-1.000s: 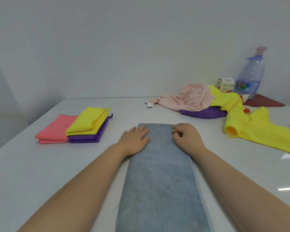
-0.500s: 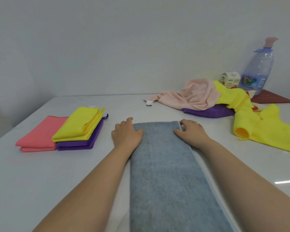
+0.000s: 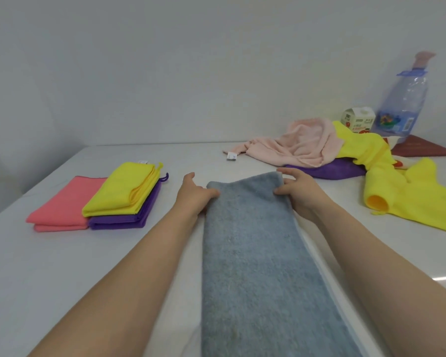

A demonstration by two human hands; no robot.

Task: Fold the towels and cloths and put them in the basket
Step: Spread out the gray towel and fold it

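A long grey-blue towel (image 3: 258, 266), folded into a narrow strip, runs from the near table edge away from me. My left hand (image 3: 193, 195) pinches its far left corner and my right hand (image 3: 298, 191) pinches its far right corner, with that far end lifted slightly off the table. To the left lie folded cloths: a pink one (image 3: 67, 204), and a yellow one (image 3: 124, 193) on top of a purple one (image 3: 129, 217). At the back right sits an unfolded heap: a pale pink towel (image 3: 299, 145), a purple cloth (image 3: 337, 170), a yellow cloth (image 3: 410, 197). No basket is in view.
The white table (image 3: 62, 279) meets the wall at the back. At the far right stand a clear plastic water bottle (image 3: 402, 104), a small carton (image 3: 358, 119) and a dark red mat (image 3: 422, 149).
Both hands went from lying flat on the towel's far end to its two far corners, took hold of them, and the far edge has risen a little.
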